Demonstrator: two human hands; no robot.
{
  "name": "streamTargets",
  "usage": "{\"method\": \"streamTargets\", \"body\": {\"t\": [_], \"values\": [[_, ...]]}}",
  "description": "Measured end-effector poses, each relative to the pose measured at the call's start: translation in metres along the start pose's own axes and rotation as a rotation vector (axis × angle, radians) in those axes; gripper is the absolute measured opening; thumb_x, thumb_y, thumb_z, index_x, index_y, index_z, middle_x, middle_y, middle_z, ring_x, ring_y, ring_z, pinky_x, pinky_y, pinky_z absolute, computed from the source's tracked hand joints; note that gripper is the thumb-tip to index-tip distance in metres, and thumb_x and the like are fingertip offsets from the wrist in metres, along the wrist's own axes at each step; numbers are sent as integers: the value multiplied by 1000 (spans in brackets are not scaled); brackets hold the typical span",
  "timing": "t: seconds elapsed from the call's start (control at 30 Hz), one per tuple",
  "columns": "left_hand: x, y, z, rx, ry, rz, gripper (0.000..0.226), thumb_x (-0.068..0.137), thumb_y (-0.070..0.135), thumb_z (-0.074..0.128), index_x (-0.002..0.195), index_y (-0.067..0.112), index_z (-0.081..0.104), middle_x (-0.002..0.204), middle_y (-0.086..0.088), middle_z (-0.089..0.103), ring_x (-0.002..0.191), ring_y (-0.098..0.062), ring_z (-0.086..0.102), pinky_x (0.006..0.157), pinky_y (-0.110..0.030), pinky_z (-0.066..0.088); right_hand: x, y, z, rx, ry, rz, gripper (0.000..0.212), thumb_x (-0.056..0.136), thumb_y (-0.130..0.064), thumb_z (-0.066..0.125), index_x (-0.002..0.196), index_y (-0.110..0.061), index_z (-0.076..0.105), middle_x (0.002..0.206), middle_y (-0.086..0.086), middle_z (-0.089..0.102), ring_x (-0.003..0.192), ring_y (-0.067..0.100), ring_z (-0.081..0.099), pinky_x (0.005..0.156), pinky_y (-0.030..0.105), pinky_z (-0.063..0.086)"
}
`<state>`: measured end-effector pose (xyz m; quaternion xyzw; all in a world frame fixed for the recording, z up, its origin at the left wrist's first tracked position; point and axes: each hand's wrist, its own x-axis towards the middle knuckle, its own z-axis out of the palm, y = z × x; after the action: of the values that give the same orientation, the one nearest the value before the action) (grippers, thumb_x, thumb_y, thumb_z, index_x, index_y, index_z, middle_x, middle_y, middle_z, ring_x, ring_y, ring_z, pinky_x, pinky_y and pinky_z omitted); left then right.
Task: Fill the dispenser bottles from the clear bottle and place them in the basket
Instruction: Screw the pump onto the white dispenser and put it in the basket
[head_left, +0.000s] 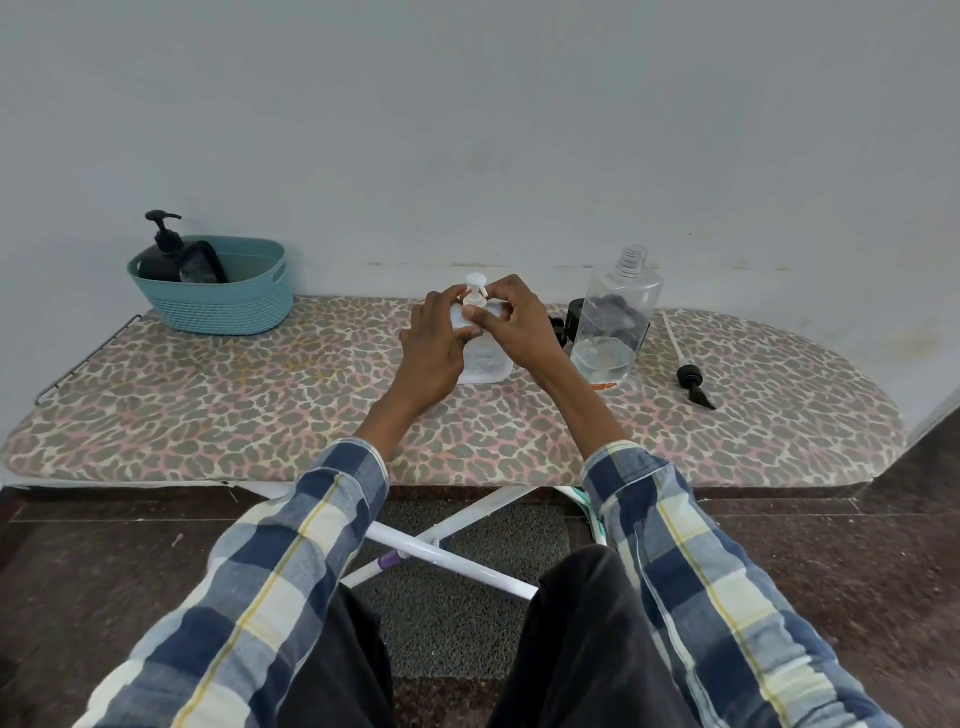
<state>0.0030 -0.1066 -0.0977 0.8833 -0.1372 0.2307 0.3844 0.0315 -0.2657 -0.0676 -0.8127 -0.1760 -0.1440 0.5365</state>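
Pale grey wall (467, 130) rises behind the leopard-print padded surface (260, 395), an ironing board on crossed white legs (441, 551) over dark speckled floor (78, 571) and a grey mat (467, 623). At the middle of the surface stands the frosted clear dispenser bottle with a white pump (480, 358); my left hand (434, 353) curls round its body, while my right hand (511, 322) pinches the collar at the pump's base with curled fingers. Just to the right stands the tall clear plastic bottle (618, 317), uncapped and roughly a quarter full, with a black object (574, 317) partly hidden behind it. Farther right lies a loose black pump head with its white tube (685, 364). At the far left sits the teal woven-look basket (218, 291), holding a black pump dispenser bottle (163, 254).
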Motion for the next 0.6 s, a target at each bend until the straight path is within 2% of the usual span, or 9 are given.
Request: {"method": "streamTargets", "body": {"t": [0.07,0.2,0.33,0.4,0.53,0.6], "values": [[-1,1,0,14,9,8,52,105,15,51,156,21,40,137,-3,49,127,-25,44,102,-51,36,-1,-1,3,-14,28,0,25,95,-24,80,111,-6,71,107,-1,60,78,-12,54,74,9,41],[-2,1,1,26,4,9,56,103,9,47,157,20,40,137,-6,49,126,-27,45,102,-55,38,0,-4,6,-36,56,-16,26,93,-20,82,102,-14,59,105,0,57,78,-8,52,72,7,39],[0,2,-1,14,-25,-19,56,101,26,43,157,23,39,140,-3,49,130,-26,45,104,-54,37,2,-3,-2,-39,-19,-23,30,96,-28,80,114,-7,69,110,2,57,79,-10,52,74,8,40],[0,1,-1,19,-20,-11,55,103,29,46,157,24,39,143,-1,48,131,-24,44,106,-55,37,-1,-2,-6,-19,-41,-43,29,98,-30,78,118,-10,72,110,4,58,82,-4,52,75,11,41],[-3,1,1,29,-2,4,54,104,19,49,157,24,39,141,-1,47,129,-24,43,104,-53,37,-3,-3,-1,-33,0,-28,22,96,-27,79,111,-11,74,100,-6,53,79,1,50,74,10,40],[-2,1,1,52,2,1,57,103,9,51,158,22,39,140,-4,48,129,-25,43,102,-53,37,-3,-6,2,-41,35,-19,16,93,-24,82,101,-14,73,100,-3,52,76,2,49,72,10,40]]}}
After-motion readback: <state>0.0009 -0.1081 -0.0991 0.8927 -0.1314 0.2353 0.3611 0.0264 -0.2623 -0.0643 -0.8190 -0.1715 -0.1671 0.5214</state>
